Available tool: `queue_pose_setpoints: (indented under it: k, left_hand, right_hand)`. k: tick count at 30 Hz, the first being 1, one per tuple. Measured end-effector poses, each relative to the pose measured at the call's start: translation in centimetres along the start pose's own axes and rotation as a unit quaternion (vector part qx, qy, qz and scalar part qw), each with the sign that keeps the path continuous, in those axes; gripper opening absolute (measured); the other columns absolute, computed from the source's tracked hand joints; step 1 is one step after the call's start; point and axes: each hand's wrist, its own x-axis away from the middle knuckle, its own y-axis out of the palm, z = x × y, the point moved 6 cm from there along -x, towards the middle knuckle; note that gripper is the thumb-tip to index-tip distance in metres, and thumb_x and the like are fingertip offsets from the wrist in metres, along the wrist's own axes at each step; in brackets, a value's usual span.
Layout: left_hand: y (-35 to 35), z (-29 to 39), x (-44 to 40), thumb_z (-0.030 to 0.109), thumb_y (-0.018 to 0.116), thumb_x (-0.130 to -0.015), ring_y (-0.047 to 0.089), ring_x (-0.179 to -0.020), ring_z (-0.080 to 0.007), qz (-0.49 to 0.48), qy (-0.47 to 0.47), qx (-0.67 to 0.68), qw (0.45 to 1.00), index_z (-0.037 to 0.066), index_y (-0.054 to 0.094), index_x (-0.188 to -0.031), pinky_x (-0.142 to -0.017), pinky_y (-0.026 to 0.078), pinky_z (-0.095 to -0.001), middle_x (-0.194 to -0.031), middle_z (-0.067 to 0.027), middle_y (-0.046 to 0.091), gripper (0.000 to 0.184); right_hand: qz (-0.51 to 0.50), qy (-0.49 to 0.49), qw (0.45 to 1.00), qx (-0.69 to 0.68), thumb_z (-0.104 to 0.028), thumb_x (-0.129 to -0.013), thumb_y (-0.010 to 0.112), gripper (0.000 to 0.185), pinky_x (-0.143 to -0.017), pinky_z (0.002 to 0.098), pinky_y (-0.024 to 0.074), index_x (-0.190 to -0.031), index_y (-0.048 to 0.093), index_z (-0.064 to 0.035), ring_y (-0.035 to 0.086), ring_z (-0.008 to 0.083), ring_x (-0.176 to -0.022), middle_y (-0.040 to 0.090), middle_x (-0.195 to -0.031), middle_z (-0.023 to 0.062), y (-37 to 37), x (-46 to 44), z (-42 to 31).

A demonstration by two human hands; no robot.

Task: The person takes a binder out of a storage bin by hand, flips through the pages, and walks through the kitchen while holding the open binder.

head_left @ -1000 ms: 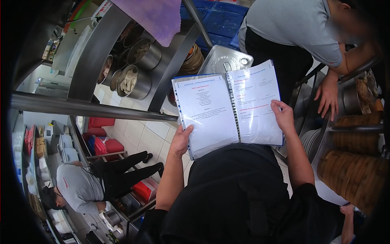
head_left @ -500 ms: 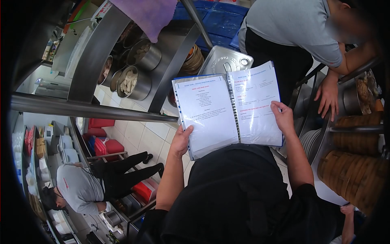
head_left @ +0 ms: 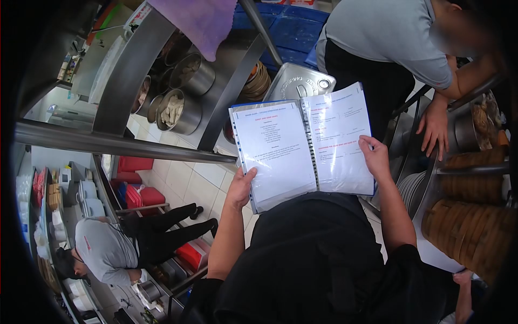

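An open ring folder with printed sheets in clear sleeves lies spread in front of my dark apron. My left hand grips its left edge, thumb on the left page and the other fingers hidden behind. At the right edge, my right hand pinches the right page between thumb and fingers. Red headings and small black text show on both pages. Just beyond the folder sits a silver metal tin.
A person in a grey shirt leans at the upper right, near bamboo steamers. Another person stands at the lower left. Metal pots sit on a shelf behind a steel rail. A purple sheet hangs at the top.
The hanging purple sheet has shifted slightly in shape and position. My hands and the folder are nearly still.
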Motion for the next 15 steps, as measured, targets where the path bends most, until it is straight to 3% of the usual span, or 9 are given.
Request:
queue_pose_setpoints:
  k: [15]
  left_hand:
    - [-0.1,0.5,0.0,0.01,0.054,-0.101,0.061,-0.116,-0.024,0.005,0.002,-0.005,1.0,0.0,0.044,-0.14,-0.099,0.051,-0.038,-0.131,-0.0139,0.06,0.042]
  right_hand:
    - [-0.001,0.023,1.0,-0.018,-0.023,-0.092,0.07,0.03,-0.076,0.0279,0.0526,-0.111,0.073,0.0016,0.067,0.0145,-0.082,0.074,-0.096,0.0125,0.2,0.1,0.2]
